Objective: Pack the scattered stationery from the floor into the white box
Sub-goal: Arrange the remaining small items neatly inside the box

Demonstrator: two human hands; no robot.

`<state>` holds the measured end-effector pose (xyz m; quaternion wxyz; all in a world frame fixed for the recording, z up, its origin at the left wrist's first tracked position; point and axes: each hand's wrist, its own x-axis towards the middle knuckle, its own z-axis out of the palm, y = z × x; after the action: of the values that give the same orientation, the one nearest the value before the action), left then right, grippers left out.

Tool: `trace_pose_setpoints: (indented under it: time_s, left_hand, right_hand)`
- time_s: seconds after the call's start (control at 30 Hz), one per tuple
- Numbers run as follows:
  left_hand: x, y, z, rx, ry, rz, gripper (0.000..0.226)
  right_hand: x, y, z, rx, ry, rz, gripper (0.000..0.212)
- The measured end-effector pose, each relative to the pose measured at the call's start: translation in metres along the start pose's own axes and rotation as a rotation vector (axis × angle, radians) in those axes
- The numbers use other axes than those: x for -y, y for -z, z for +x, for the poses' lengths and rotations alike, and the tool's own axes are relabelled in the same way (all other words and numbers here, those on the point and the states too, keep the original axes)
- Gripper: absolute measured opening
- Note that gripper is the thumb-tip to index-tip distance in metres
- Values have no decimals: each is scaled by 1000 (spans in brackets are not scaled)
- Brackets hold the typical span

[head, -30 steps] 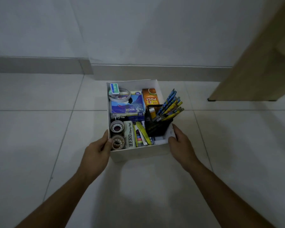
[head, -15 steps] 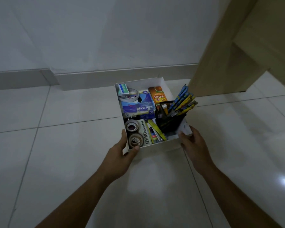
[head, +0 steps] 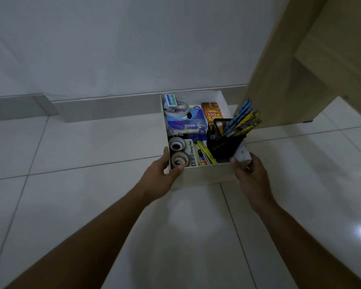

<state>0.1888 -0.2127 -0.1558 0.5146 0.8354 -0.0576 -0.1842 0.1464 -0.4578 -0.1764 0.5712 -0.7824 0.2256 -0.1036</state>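
Note:
The white box (head: pixel 204 174) is full of stationery and appears lifted off the tiled floor. My left hand (head: pixel 161 176) grips its near left corner, thumb over the rim. My right hand (head: pixel 249 176) grips the near right corner. Inside are two tape rolls (head: pixel 178 153), a stamp pad box (head: pixel 192 153), a blue face mask pack (head: pixel 188 122), an orange box (head: pixel 213 113), a larger tape ring (head: pixel 176 110) and a black mesh holder (head: pixel 223 142) with several blue and yellow pens (head: pixel 242 119).
A wooden furniture panel (head: pixel 283 69) stands at the right, close behind the box. A grey wall with a skirting board (head: pixel 104 105) runs along the back. Pale floor tiles (head: pixel 81 195) lie all around.
The box has moved up and toward the wooden panel with both hands on it. The view has swung left, so the panel now fills more of the right side.

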Motion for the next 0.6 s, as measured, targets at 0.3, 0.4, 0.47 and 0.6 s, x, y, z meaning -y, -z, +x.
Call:
trace_pose_setpoints:
  time_s: [0.3,0.4,0.47,0.6]
  left_hand:
    - [-16,-13,45,-2,-4,-49,62]
    - [-21,-13,56,-13,-6,-4,61]
    - [-25,-10,61,-8,3,51,57]
    - [-30,-4,67,21,15,186,62]
  right_hand:
    - [-5,-6,58,-101,-22,-58,58]
    - [-4,-11,70,-102,-39,-84,80]
    - [-3,-14,75,-106,-58,-73,90]
    - [-1,-14,80,-93,-64,-84,74]
